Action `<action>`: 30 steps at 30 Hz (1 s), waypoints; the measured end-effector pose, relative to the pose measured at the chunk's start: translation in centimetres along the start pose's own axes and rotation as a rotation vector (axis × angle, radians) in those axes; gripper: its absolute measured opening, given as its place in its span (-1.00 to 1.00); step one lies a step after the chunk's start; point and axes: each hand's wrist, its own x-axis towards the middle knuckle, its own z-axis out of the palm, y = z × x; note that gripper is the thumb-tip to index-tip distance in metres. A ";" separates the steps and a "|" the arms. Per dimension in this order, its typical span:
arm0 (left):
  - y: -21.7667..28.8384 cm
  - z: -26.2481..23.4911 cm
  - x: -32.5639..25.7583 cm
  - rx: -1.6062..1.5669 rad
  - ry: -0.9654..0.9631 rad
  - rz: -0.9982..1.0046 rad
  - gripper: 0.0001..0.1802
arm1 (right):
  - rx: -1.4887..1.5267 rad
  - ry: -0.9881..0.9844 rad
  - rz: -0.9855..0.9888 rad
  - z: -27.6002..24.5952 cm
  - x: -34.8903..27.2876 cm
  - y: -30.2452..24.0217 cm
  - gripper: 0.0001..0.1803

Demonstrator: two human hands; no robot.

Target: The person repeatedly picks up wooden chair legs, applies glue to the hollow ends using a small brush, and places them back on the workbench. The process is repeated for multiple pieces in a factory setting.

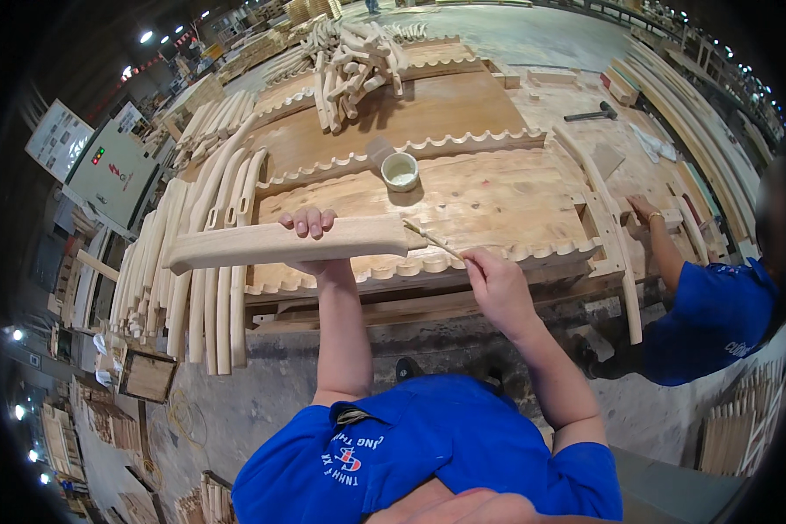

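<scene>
My left hand [310, 229] is wrapped round a pale wooden chair part [236, 245], a long curved piece held level above the bench edge. At its right end a narrower tenon [417, 237] sticks out. Pinched in my right hand [496, 278] is a thin stick [435, 239], whose tip meets the shoulder of that tenon. A small round cup [400, 172] with whitish stuff in it stands on the bench just beyond the wooden piece. Whether the stick's tip carries any of that stuff is too small to tell.
Curved wooden parts [210, 297] lie side by side at the left. A heap of short pieces [351, 70] rests farther back, behind scalloped wooden strips [402, 147]. Near a hammer [591, 113], at the right, a co-worker's hand [644, 210] touches a wooden frame [616, 227].
</scene>
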 end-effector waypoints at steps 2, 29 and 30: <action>-0.1 0.2 0.0 0.004 -0.012 -0.012 -0.71 | -0.190 0.112 -0.124 -0.3 0.1 0.2 -0.88; 1.7 1.5 0.2 -0.014 -0.072 -0.093 -0.70 | 0.085 -0.154 -0.226 -2.9 1.4 2.4 -0.93; 1.6 1.6 0.4 -0.049 -0.078 -0.098 -0.73 | 0.181 -0.180 -0.166 -2.9 1.3 2.6 -0.93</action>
